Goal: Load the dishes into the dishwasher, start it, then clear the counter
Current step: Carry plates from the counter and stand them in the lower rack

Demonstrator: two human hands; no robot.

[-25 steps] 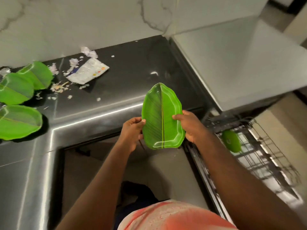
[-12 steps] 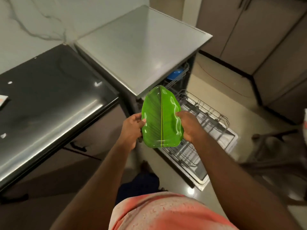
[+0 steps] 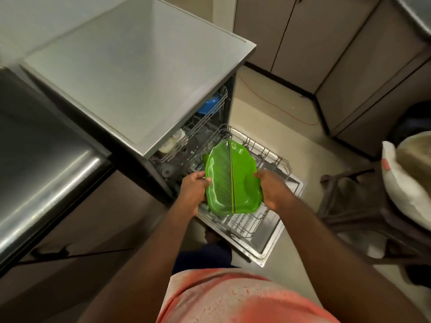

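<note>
Head view: a person in a coral shirt stands at the open dishwasher (image 3: 140,66), both arms stretched forward.
Plate: a green leaf-shaped plate (image 3: 233,180) is held in the air above the pulled-out lower rack (image 3: 276,160), its hollow face turned up toward the camera.
Long axis: the dark midrib runs straight away from the person, with the pointed tip at the far end toward the machine's opening and the broad end nearest the body.
Left hand: the left hand (image 3: 193,190) grips the plate's left rim, thumb on top.
Right hand: the right hand (image 3: 271,190) clasps the right rim, fingers curled under.
Dishwasher: the upper rack (image 3: 210,122) holds a blue dish (image 3: 208,106) and pale cups.
Surroundings: a dark steel counter (image 3: 35,159) lies at left, with brown cabinets (image 3: 303,31) beyond.
</note>
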